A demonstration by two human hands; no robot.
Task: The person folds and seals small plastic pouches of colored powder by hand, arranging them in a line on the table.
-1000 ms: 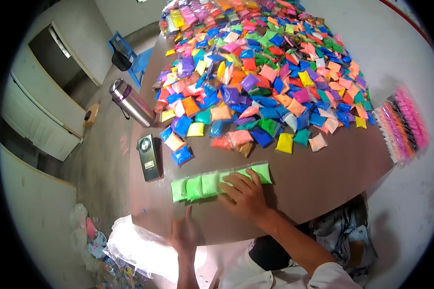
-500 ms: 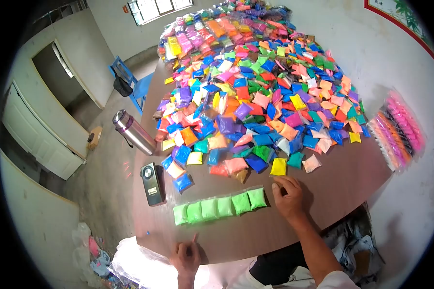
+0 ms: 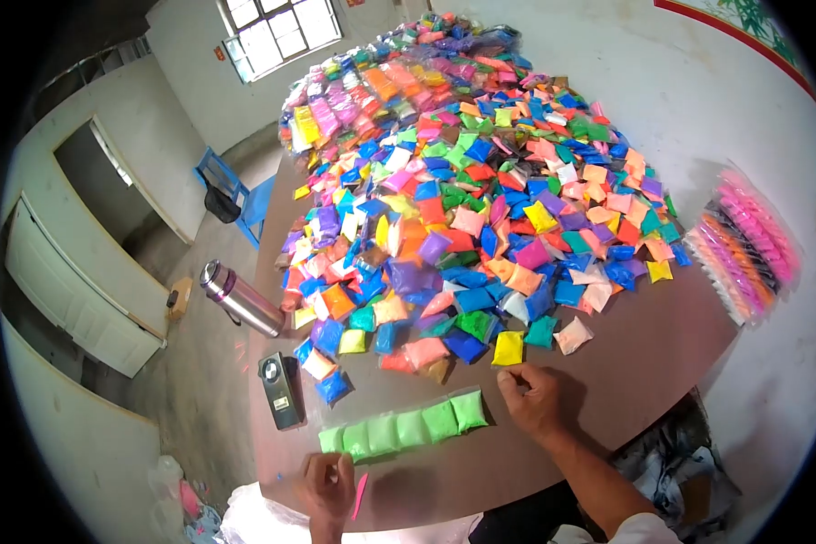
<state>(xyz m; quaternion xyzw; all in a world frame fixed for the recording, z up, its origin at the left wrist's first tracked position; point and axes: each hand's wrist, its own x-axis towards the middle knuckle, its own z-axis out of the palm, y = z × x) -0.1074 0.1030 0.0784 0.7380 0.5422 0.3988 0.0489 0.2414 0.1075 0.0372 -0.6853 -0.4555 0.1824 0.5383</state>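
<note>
A strip of light green filled packets, joined side by side, lies near the front of the table. My left hand is just below the strip's left end, slightly blurred, with its fingers curled in; what they may hold is hidden. Beside it a thin pink stick rests on the tabletop. My right hand lies right of the strip, thumb and forefinger pinched at the lower edge of a yellow packet. A peach packet and a teal packet are close by.
A large heap of coloured packets covers the table's far part. At the left edge stand a steel thermos and a dark device with a round dial. Bagged pink, orange and black packets lie at right, by the wall.
The view has tilted up, so the table sits lower in the frame. My left hand has moved forward to the strip's left end. My right hand stays by the yellow packet.
</note>
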